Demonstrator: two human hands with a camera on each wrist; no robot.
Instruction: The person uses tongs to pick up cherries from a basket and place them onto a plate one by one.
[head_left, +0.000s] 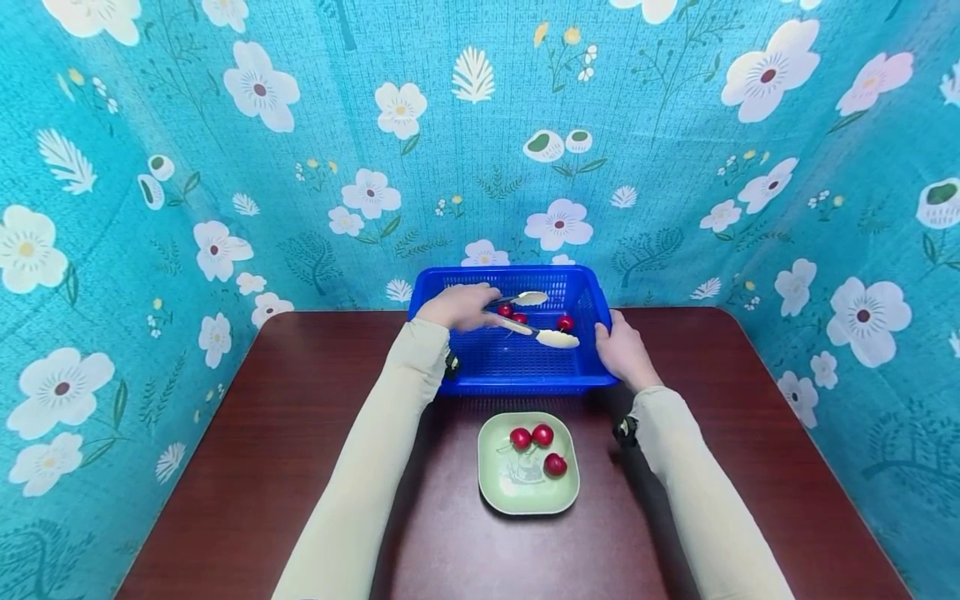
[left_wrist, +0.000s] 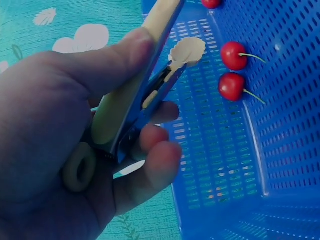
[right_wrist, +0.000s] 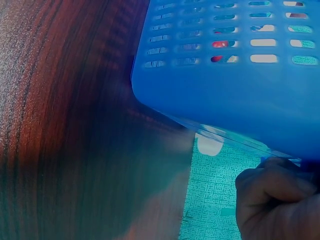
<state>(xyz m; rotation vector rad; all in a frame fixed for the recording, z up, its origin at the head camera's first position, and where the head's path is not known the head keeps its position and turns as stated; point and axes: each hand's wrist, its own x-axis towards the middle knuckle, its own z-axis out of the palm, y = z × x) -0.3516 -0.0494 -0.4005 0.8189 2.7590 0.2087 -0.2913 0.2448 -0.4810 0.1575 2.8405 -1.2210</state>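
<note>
My left hand (head_left: 461,307) holds a pair of tongs (head_left: 557,338) over the blue basket (head_left: 517,387), thumb on one arm and fingers around the other. The two scalloped cream tips are spread apart with nothing between them. Three red cherries lie in the basket: a single cherry (head_left: 565,322) at the right and two others partly behind the tongs. The left wrist view shows stems on two cherries (left_wrist: 233,86) near the basket wall. At the basket's right side, my right hand (head_left: 626,350) grips the rim, thumb on the inner edge.
A pale green square plate (head_left: 525,505) with three cherries (head_left: 542,434) stands in front of the basket. Both rest on a dark wooden table (head_left: 300,417). Behind and beside it hangs a turquoise floral cloth (head_left: 315,167), close to the basket's back.
</note>
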